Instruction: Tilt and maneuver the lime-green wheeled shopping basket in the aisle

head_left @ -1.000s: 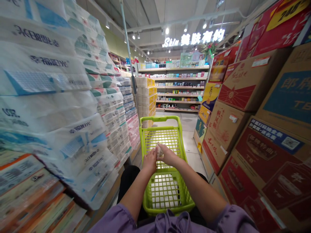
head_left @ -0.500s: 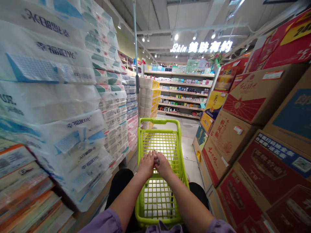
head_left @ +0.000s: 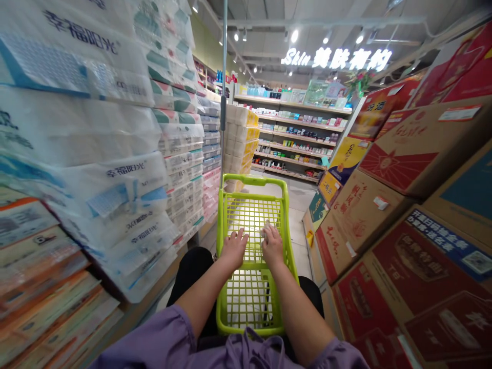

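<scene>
In the head view, I see the left hand (head_left: 234,248) loosely spread, gripping nothing, over the green basket (head_left: 220,220) between the knees; the right hand (head_left: 272,247) clasps a pale wad (head_left: 265,226) above the mesh.

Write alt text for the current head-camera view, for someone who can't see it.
Over a green mesh shopping basket, a person's right hand holds a small pale item, too unclear to identify, while the left hand, apart from it, is open. White wrapped packs are stacked at left, cartons at right, with stocked shelves ahead.
</scene>
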### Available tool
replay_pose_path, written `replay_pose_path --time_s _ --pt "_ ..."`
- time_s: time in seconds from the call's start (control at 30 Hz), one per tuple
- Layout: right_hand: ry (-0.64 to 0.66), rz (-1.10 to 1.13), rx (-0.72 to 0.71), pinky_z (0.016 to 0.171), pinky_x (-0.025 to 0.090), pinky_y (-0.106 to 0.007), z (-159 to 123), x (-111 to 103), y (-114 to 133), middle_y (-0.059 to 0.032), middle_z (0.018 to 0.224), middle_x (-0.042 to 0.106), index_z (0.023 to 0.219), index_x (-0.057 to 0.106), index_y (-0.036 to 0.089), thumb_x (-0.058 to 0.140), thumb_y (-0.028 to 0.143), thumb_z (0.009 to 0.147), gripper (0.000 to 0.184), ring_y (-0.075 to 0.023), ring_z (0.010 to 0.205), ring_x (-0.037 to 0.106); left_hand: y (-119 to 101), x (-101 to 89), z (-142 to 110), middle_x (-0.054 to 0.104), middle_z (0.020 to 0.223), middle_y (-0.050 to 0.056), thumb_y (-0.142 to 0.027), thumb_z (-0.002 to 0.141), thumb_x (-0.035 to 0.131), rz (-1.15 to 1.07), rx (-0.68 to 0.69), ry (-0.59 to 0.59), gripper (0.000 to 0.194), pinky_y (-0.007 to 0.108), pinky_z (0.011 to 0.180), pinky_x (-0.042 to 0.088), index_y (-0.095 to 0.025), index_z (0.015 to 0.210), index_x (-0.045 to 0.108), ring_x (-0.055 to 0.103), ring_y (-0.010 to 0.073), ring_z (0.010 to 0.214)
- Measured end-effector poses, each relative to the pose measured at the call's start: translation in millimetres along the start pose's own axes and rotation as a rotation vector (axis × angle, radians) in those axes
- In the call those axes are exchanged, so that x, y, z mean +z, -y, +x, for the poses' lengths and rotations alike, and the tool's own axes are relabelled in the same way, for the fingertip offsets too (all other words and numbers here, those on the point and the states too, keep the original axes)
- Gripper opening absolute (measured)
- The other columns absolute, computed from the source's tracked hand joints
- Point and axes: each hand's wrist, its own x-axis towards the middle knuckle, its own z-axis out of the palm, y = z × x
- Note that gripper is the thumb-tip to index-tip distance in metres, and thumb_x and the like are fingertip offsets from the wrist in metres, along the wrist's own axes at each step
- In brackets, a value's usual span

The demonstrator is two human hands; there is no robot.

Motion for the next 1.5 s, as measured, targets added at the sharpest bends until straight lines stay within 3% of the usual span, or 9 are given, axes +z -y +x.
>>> replay_pose_path --time_s 0.23,0.43,0.63,0.83,0.97,1.1,1.27,1.4,1.5 --pt "0.097 0.111 -0.275 0.115 0.028 -0.037 -5 12 5 -0.0051 0.137 0.052 0.120 0.062 0.023 0.042 0.000 0.076 0.054 -0.0189 0.137 0.033 6 2.3 4 0.031 0.153 0.012 0.004 0.061 0.063 0.031 0.028 0.034 0.082 0.051 0.101 0.038 -0.025 0.136 0.043 0.040 0.0361 0.130" --pt "-0.159 0.105 -0.125 0.113 0.032 -0.043 3 20 -7 -0.0122 0.136 0.052 0.117 0.064 0.016 0.041 -0.003 0.073 0.053 -0.0236 0.135 0.037 11 -0.4 13 0.029 0.154 0.013 -0.001 0.066 0.063 0.143 0.091 0.097 0.077 0.050 0.100 0.041 -0.023 0.137 0.041 0.040 0.0349 0.130" --pt "-0.044 0.077 -0.280 0.113 0.027 -0.049 -6 37 3 -0.0129 0.142 0.047 0.123 0.061 0.014 0.049 0.000 0.068 0.057 -0.0284 0.141 0.027 16 -2.0 16 0.030 0.154 0.012 -0.004 0.070 0.062 0.175 0.126 0.101 0.073 0.048 0.098 0.042 -0.024 0.137 0.040 0.041 0.0337 0.129" --pt "-0.118 0.054 0.052 0.114 0.021 -0.056 -12 33 9 -0.0109 0.146 0.043 0.129 0.057 0.020 0.050 0.002 0.070 0.062 -0.0328 0.142 0.022 14 -2.1 11 0.030 0.154 0.012 -0.002 0.068 0.062 0.165 0.163 0.094 0.076 0.048 0.098 0.042 -0.023 0.138 0.040 0.041 0.0342 0.129" --pt "-0.131 0.206 -0.090 0.113 0.031 -0.044 11 21 10 -0.0113 0.140 0.049 0.132 0.052 0.018 0.040 -0.002 0.070 0.067 -0.0242 0.138 0.034 8 0.3 9 0.030 0.154 0.013 -0.001 0.065 0.064 0.150 0.161 0.091 0.078 0.049 0.098 0.042 -0.023 0.136 0.041 0.042 0.0346 0.128" --pt "-0.224 0.321 -0.146 0.106 0.042 -0.041 45 7 1 -0.0084 0.152 0.031 0.143 0.036 0.024 0.039 0.000 0.072 0.075 -0.0224 0.137 0.036 7 6.9 10 0.029 0.154 0.012 -0.001 0.060 0.066 0.139 0.150 0.075 0.083 0.048 0.097 0.042 -0.022 0.136 0.042 0.041 0.0353 0.129" --pt "-0.153 0.213 -0.244 0.112 0.033 -0.050 56 10 -25 -0.0109 0.139 0.049 0.122 0.061 0.019 0.041 0.000 0.074 0.055 -0.0259 0.138 0.033 11 14.3 15 0.031 0.153 0.011 0.002 0.059 0.062 0.121 0.121 0.070 0.084 0.047 0.099 0.041 -0.024 0.137 0.041 0.040 0.0333 0.130" --pt "-0.085 0.211 -0.418 0.113 0.034 -0.044 48 16 -32 -0.0070 0.129 0.058 0.114 0.066 0.023 0.042 -0.002 0.072 0.054 -0.0214 0.133 0.040 12 11.2 15 0.032 0.153 0.009 0.001 0.062 0.058 0.112 0.124 0.061 0.080 0.047 0.098 0.042 -0.024 0.136 0.043 0.042 0.0329 0.129" --pt "-0.192 0.200 -0.299 0.112 0.033 -0.047 45 15 -33 -0.0093 0.132 0.056 0.115 0.065 0.022 0.044 0.001 0.074 0.051 -0.0238 0.134 0.038 11 8.8 13 0.032 0.153 0.009 0.002 0.063 0.057 0.104 0.122 0.065 0.079 0.047 0.098 0.041 -0.025 0.136 0.042 0.041 0.0322 0.129"
